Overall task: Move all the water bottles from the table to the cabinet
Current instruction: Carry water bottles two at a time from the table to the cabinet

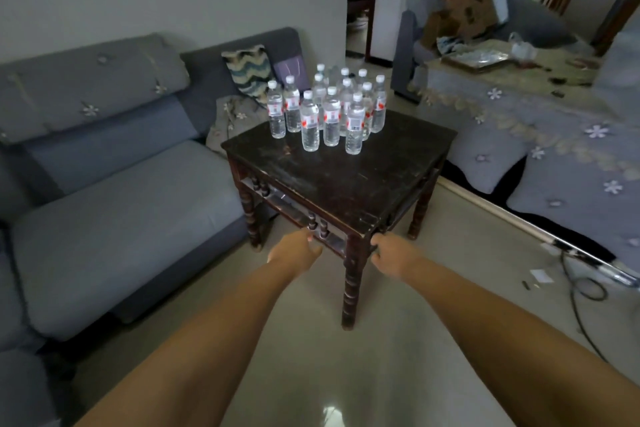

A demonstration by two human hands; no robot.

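Note:
Several clear water bottles (330,111) with white caps and red-and-white labels stand upright in a cluster on the far half of a dark wooden table (346,180). The table's near half is bare. Both my arms reach forward toward the table's near corner. My left hand (294,251) hangs just left of that corner, below the tabletop, fingers loosely apart and holding nothing. My right hand (391,251) is just right of the corner at about the same height, fingers curled, with nothing visible in it. No cabinet is in view.
A grey sofa (114,204) runs along the left, close to the table. At right stands a low table under a flowered cloth (540,128), with a cardboard box (464,7) behind it. A cable (585,288) lies on the tiled floor at right. A doorway (360,0) opens in the far wall.

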